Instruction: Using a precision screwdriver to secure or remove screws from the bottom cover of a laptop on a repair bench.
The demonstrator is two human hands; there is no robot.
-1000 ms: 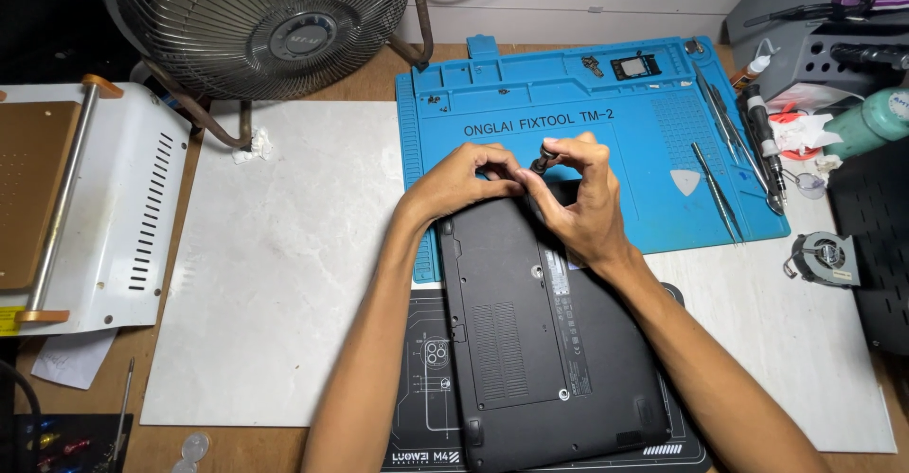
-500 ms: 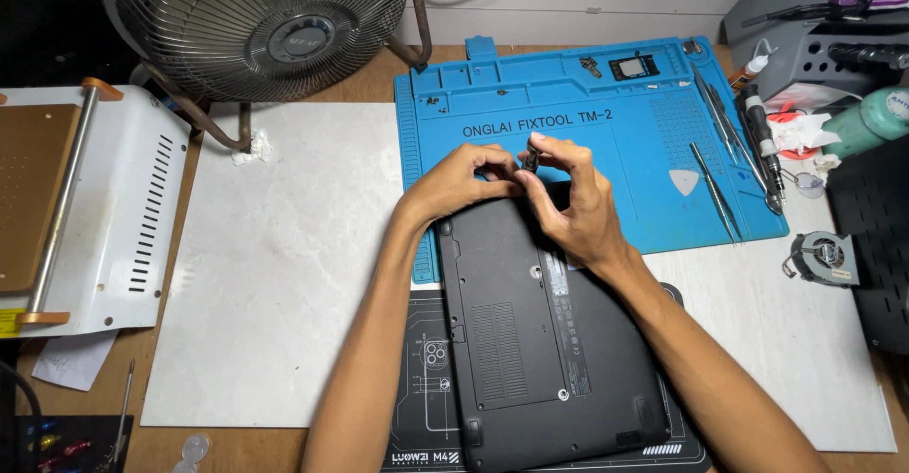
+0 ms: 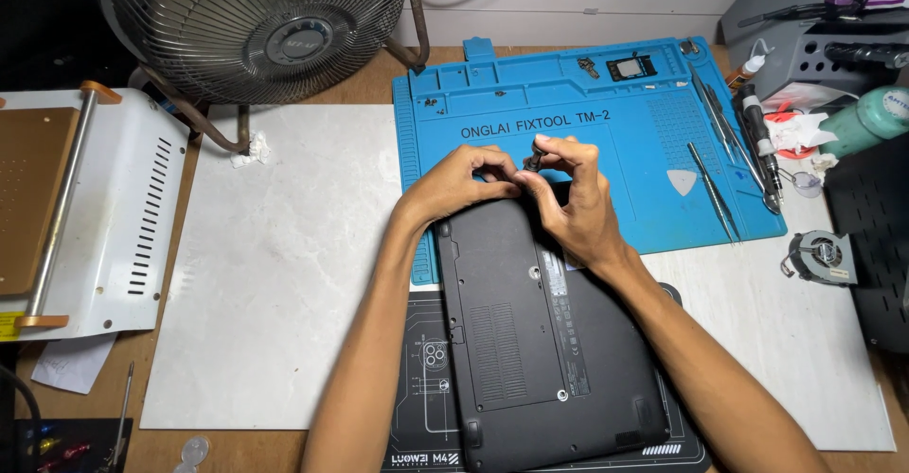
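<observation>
Repair bench with blue mat [image 3: 606, 104] and desk fan [image 3: 256, 28]. Black laptop [image 3: 540, 331] lies base-up, its cover apparently still fitted. Left hand [image 3: 459, 184] and right hand [image 3: 573, 198] pinch a small dark part [image 3: 535, 159], possibly a screw, above its far edge

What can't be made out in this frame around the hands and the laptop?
1. Head view: the small dark part pinched by the right hand is too small to identify.
2. Head view: the laptop far edge is hidden under the left hand and the right hand.
3. Head view: the laptop near corner is cut off by the bottom edge.
4. Head view: small bits on the blue mat top tray are too small to tell.
</observation>
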